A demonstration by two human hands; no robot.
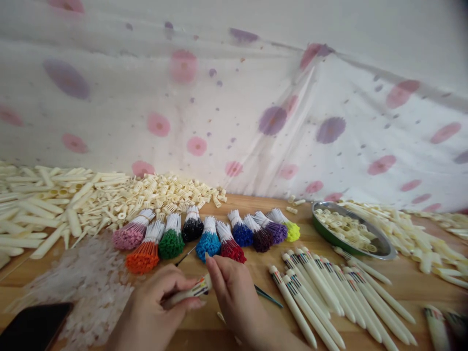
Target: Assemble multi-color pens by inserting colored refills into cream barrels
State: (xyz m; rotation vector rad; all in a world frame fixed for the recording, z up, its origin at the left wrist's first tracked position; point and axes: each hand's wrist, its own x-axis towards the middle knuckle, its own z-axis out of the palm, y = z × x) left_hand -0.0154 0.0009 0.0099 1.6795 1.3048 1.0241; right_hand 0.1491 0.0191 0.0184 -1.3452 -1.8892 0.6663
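My left hand (153,304) is closed around a cream multicolour pen (199,287), its slotted end with coloured sliders pointing right. At that end my right hand (236,295) is closed, thumb raised against the pen's tip; its other fingertips are hidden. Behind the hands stand bundles of pen refills with white tubes and coloured ends, among them an orange bundle (142,256), a light blue bundle (208,241) and a red bundle (231,243). A thin dark rod (186,256) shows just beyond my left fingers. Beside my right wrist lies a teal, narrow, tweezer-like tool (268,296).
Assembled multicolour pens (329,287) lie in rows at right. Behind them a green-sided metal dish (391,251) holds small slotted cream parts. Cream barrels (32,209) and slotted pieces (175,192) are heaped at back left. Clear small bits (91,287) and a phone (34,324) lie at left.
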